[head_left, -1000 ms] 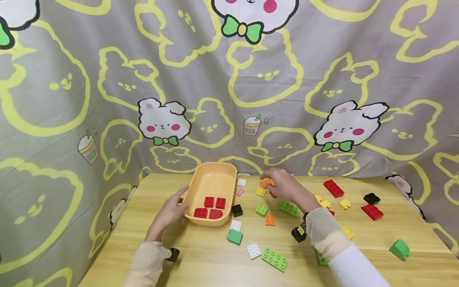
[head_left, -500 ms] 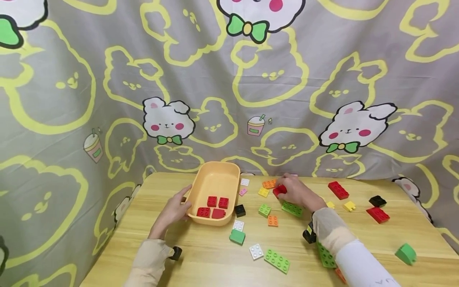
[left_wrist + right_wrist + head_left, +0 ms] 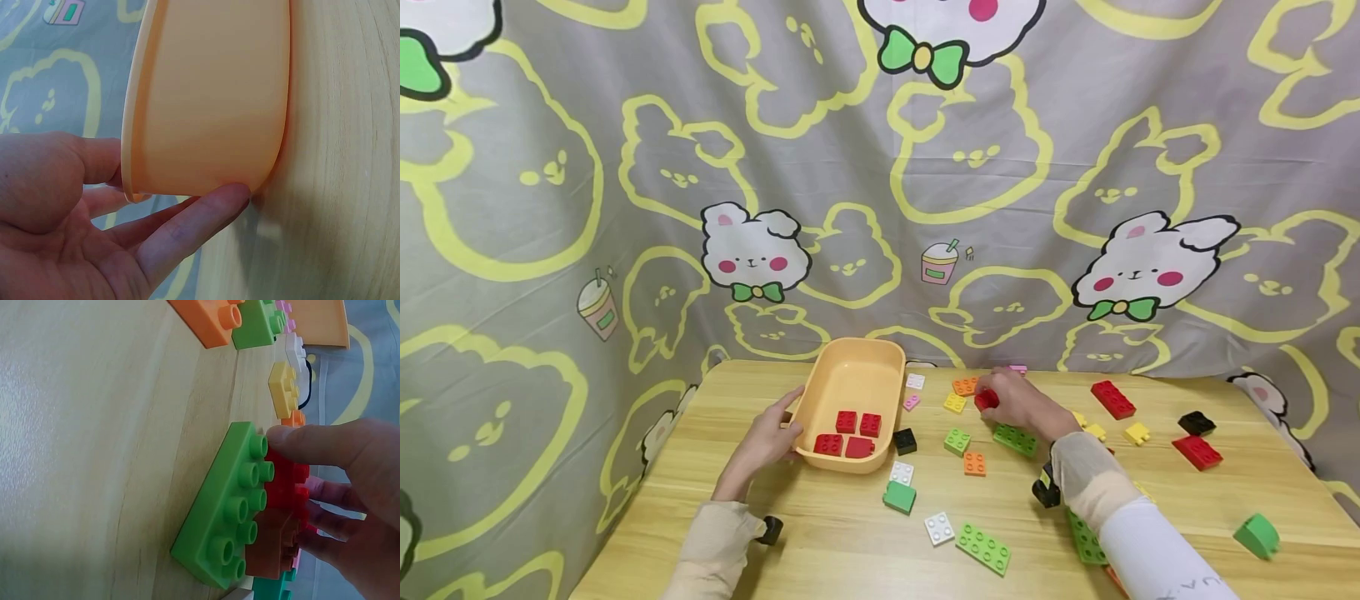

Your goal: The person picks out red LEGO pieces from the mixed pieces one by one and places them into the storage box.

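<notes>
Right wrist view: the right hand (image 3: 375,459) grasps a red brick (image 3: 284,481) between thumb and fingertips. Its surface is plain red, with round studs. It is located at the far side of the table (image 3: 835,542), right of the tray (image 3: 857,379) and just beyond a light green eight-stud brick (image 3: 219,506). Whether it contacts the surface cannot be determined. The left hand (image 3: 766,435) grips the tray at its near left rim. An orange brick (image 3: 965,387) and a yellow brick (image 3: 955,404) lie just left of the right hand. Head view only: four red bricks (image 3: 846,422) occupy the tray's near end. Left wrist view only: fingers support the tray's outer wall. Right wrist view only: a brownish brick (image 3: 270,544) adjoins the grasped brick.
</notes>
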Motion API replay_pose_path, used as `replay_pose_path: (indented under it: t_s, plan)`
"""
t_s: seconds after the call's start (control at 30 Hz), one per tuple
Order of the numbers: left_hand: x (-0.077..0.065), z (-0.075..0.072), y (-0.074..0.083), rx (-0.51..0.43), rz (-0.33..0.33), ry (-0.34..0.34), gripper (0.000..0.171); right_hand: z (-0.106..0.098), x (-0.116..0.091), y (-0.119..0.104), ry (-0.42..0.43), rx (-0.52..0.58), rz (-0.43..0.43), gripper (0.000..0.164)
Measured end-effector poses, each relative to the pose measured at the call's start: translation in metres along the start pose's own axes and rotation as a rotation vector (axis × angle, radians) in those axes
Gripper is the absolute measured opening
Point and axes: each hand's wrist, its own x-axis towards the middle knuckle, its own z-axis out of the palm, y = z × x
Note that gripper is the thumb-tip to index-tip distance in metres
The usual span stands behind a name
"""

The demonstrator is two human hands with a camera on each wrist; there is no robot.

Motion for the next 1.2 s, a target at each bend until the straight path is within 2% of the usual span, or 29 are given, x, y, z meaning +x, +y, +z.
replay_pose_path:
  t_s: [0.23,0.43,0.63,0.8,1.0,1.2]
  plan:
    - [0.0,0.0,-0.001,0.008,0.011,-0.006,0.065,0.001,0.0,0.0,-0.015,0.015,0.023,0.022]
    - [-0.002,0.0,-0.002,0.005,-0.001,0.006,0.064,0.003,-0.002,-0.002,0.018,0.052,0.04,0.025]
    - [-0.001,0.0,-0.002,-0.005,0.003,-0.002,0.065,-0.004,-0.005,-0.009,0.055,0.124,0.084,0.03]
    - [0.0,0.0,-0.002,-0.013,0.009,-0.006,0.065,-0.011,-0.004,-0.017,0.099,0.097,0.034,0.031]
    - [0.0,0.0,-0.002,-0.015,0.005,-0.005,0.065,-0.019,0.004,-0.031,0.158,-0.021,-0.067,0.032]
    - [0.0,0.001,-0.001,-0.012,0.004,-0.003,0.065,-0.029,0.012,-0.053,0.157,-0.04,-0.104,0.033]
